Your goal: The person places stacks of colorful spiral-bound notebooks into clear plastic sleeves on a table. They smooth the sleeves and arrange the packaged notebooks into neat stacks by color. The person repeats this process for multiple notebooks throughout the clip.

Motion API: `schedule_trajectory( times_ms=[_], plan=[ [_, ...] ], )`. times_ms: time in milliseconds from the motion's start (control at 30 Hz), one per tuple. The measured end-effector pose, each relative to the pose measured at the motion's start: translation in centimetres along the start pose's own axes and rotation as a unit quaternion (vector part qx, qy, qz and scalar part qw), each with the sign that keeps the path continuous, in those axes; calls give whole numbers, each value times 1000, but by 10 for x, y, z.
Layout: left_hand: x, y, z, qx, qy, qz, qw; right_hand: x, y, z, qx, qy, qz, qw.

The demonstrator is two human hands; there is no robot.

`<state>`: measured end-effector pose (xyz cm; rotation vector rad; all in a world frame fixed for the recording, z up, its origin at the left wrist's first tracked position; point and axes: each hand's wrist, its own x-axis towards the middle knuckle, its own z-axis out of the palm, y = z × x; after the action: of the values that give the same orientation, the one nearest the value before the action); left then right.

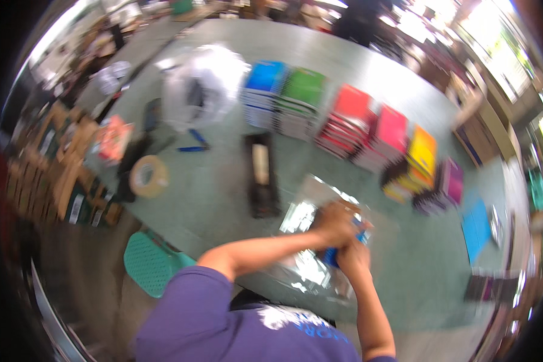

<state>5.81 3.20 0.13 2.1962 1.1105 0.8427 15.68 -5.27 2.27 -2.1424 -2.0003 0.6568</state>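
Observation:
A clear, shiny plastic bag or sheet (298,217) lies at the near side of the table. A blue item (330,257) shows on it, partly covered by my hands; its kind is hard to tell. My left hand (335,224) reaches across from the left and rests over the plastic and the blue item, its fingers curled. Just below it, my right hand (353,256) is closed at the right edge of the blue item, almost touching my left. Motion blur and overlap hide what the fingers grip.
Stacks of blue (265,75), green (303,87), red (351,105), pink (390,130), yellow (422,154) and purple (449,181) booklets curve across the green table. Left of me are a dark tray (262,193), tape roll (148,176), blue pens (193,148), plastic bag (199,90) and green stool (151,265).

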Motion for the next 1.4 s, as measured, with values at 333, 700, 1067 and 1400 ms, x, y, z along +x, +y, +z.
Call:
schedule_trajectory(
  times_ms=[333, 700, 1067, 1400],
  plan=[
    [68, 16, 5, 37, -191, 200, 960, 0, -16, 5, -97, 37, 31, 994],
    [49, -2, 43, 51, -286, 201, 935, -78, 16, 32, -195, 38, -11, 980],
    [51, -8, 38, -17, -316, 153, 936, -24, 23, 3, 106, 134, -19, 985],
    [121, -73, 53, -189, -369, 153, 897, -5, -19, -17, -16, 73, -46, 996]
  ],
)
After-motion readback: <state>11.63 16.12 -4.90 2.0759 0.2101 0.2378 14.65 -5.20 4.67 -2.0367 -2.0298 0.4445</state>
